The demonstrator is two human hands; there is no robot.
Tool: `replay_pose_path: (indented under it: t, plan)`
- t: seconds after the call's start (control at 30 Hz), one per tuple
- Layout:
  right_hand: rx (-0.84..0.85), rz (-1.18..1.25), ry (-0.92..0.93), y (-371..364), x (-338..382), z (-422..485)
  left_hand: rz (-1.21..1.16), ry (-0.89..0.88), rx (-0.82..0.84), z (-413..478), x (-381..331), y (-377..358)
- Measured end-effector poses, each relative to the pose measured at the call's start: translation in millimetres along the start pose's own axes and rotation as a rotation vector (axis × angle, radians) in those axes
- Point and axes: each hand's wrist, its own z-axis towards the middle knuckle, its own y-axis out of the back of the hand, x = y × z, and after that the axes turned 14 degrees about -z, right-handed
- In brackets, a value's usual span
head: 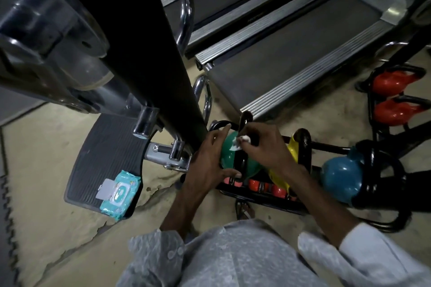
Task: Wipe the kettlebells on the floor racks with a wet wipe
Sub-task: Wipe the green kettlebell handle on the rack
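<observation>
A green kettlebell (229, 155) sits at the left end of a black floor rack (263, 198). My left hand (207, 158) cups its left side, fingers spread around the ball. My right hand (265, 147) presses a crumpled white wet wipe (242, 141) against the top of the green ball, near its black handle. A yellow kettlebell (292, 149) sits just right of it, partly hidden by my right forearm. Further right on the rack is a blue kettlebell (340, 176). Small red weights (255, 184) line the rack's lower tier.
A teal wet-wipe pack (120, 191) with its lid open lies on a black ribbed footplate (105, 154) at left. A black machine column (149, 53) rises beside my left hand. Treadmill decks (291, 58) lie behind. Two red kettlebells (394, 95) sit on another rack at right.
</observation>
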Motion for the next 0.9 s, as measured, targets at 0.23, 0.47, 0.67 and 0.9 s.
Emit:
replay_pose_path:
  t: [0.23, 0.47, 0.67, 0.9]
  plan:
    - [-0.159, -0.121, -0.02, -39.3, 20.6, -56.3, 0.163, -0.197, 0.209, 17.2, 6.3, 13.5]
    - [-0.288, -0.185, -0.086, -71.7, 29.5, -93.4, 0.192, -0.209, 0.229, 18.2, 2.7, 20.6]
    - [-0.369, -0.077, -0.231, -86.9, 36.7, -111.2, 0.191, -0.247, 0.228, 19.2, 5.6, 18.6]
    - [-0.467, 0.331, -0.604, -96.2, 41.2, -118.2, 0.235, -0.264, 0.253, 19.1, 6.2, 17.3]
